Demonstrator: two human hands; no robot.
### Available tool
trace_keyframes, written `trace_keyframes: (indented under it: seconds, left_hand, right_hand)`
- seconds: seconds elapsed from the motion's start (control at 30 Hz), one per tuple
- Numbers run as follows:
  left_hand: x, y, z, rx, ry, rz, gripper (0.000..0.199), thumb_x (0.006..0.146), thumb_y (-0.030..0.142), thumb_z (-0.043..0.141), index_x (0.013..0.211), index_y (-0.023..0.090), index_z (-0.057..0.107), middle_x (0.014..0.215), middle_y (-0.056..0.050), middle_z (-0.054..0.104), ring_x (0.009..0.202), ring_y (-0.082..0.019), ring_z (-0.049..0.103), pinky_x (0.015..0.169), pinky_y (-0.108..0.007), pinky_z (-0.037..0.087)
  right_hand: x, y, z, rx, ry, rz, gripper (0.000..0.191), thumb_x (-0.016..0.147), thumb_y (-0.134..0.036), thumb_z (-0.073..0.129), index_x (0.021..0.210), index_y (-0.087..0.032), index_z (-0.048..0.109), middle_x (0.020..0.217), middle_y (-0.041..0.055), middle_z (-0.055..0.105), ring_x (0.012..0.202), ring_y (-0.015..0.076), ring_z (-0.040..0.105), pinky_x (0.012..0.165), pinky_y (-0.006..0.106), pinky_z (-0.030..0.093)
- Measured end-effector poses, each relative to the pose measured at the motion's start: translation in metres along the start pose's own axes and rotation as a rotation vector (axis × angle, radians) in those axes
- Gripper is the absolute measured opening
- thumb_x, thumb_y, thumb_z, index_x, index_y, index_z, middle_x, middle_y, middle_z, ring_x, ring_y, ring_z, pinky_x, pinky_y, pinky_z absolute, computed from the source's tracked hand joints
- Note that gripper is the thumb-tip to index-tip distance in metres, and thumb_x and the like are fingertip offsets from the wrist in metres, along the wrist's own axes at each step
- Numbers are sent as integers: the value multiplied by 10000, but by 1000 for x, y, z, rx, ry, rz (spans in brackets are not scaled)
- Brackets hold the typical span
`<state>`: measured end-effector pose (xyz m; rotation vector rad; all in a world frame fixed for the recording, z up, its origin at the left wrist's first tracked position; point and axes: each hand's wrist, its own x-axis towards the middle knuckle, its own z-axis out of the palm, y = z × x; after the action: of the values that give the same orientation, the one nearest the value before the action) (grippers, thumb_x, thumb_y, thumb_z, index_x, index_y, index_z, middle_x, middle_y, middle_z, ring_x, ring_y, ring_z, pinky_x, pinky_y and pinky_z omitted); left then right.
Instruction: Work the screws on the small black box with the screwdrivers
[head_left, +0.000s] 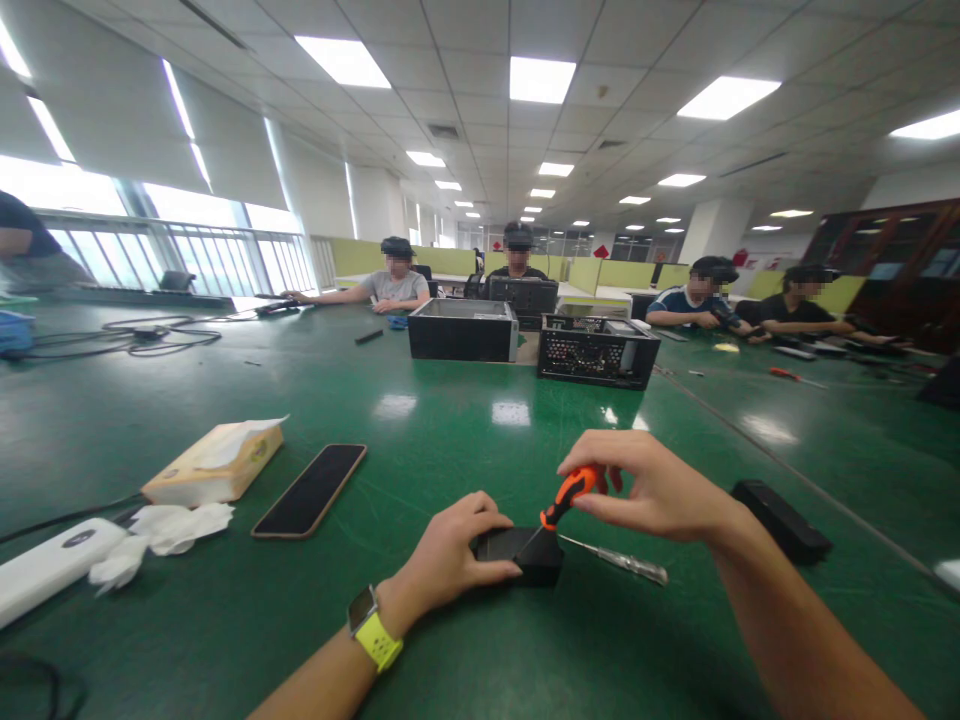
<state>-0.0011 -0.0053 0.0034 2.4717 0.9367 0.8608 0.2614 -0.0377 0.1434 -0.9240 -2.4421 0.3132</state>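
My right hand (637, 480) is closed on the orange and black handle of a screwdriver (571, 494). Its shaft slants down to the left, and the tip meets the top of a small black box (541, 568). What the tip touches there is too small to make out. Gripping the box's left side, my left hand (457, 545) has its fingers at the back and its thumb along the front. A second screwdriver (634, 567) with a clear handle lies on the green table just right of the box.
A phone (311, 492), a tissue pack (217, 462), crumpled tissues (176, 525) and a white device (60, 565) lie on the left. A black case (780, 520) rests beyond my right forearm. Two computer cases (463, 332) stand farther back. Several people sit around the table (450, 430).
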Motion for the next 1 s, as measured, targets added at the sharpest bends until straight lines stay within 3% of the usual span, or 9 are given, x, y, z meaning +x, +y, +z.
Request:
trace_keyframes:
  seconds: [0.03, 0.17, 0.3, 0.37, 0.43, 0.53, 0.67, 0.87, 1.0]
  left_hand:
    - [0, 0, 0, 1, 0, -1, 427, 758, 479, 784, 1072, 200, 701, 962, -47, 598, 879, -213, 594, 770, -303, 474]
    - [0, 2, -1, 11, -2, -12, 414, 749, 453, 799, 1063, 200, 706, 958, -47, 599, 879, -216, 592, 762, -301, 472]
    - [-1, 2, -1, 8, -3, -9, 413, 748, 448, 801, 1062, 199, 705, 965, -49, 598, 887, -217, 592, 767, -301, 473]
    - [0, 2, -1, 3, -2, -5, 412, 754, 454, 795, 1065, 199, 703, 964, -48, 598, 885, -215, 593, 770, -301, 474]
    - [0, 2, -1, 2, -3, -3, 409, 758, 458, 790, 1065, 202, 702, 960, -46, 598, 883, -213, 592, 769, -301, 473]
    - [0, 1, -1, 6, 0, -4, 407, 756, 460, 791, 1059, 204, 702, 957, -46, 599, 881, -212, 591, 763, -299, 473]
    - [-1, 2, -1, 10, -1, -8, 408, 756, 466, 788, 1059, 206, 702, 962, -46, 602, 884, -212, 593, 768, -299, 481]
    - [0, 5, -3, 20, -6, -16, 411, 751, 462, 790, 1058, 204, 699, 980, -52, 614, 898, -221, 604, 785, -311, 501]
    - [1, 7, -4, 29, -18, -29, 413, 734, 441, 808, 1048, 198, 697, 986, -55, 617, 903, -227, 608, 788, -317, 505]
  right_hand:
    - [0, 1, 1, -34, 17, 20, 155, 839, -315, 681, 893, -170, 675, 771, 1, 652, 646, 110, 535, 612, 223, 384]
    - [0, 4, 5, -175, 69, 78, 458, 792, -517, 710, 563, -164, 530, 521, -48, 459, 510, 87, 368, 495, 234, 251]
    - [1, 0, 1, -64, 27, 19, 194, 854, -361, 670, 841, -167, 659, 740, -3, 626, 639, 110, 513, 603, 226, 365]
    - [0, -1, 0, -19, -2, -10, 155, 867, -295, 649, 966, -177, 663, 849, 15, 659, 716, 120, 557, 670, 230, 398]
    - [0, 0, 1, -64, 10, 15, 175, 852, -346, 672, 859, -172, 654, 755, -4, 629, 655, 110, 523, 619, 224, 373]
    - [0, 4, 5, -197, 64, 62, 430, 826, -496, 679, 596, -168, 524, 553, -50, 458, 527, 85, 377, 514, 232, 258]
    - [1, 14, 7, -158, 108, 68, 517, 816, -532, 675, 523, -166, 456, 504, -62, 382, 501, 76, 316, 497, 240, 224]
    - [-2, 59, 8, 184, 248, 337, 381, 810, -523, 666, 724, -152, 658, 595, -21, 543, 540, 106, 435, 498, 235, 315]
    - [-12, 97, 29, 262, 336, 441, 406, 815, -540, 634, 904, -146, 678, 703, 20, 638, 635, 159, 560, 582, 274, 426]
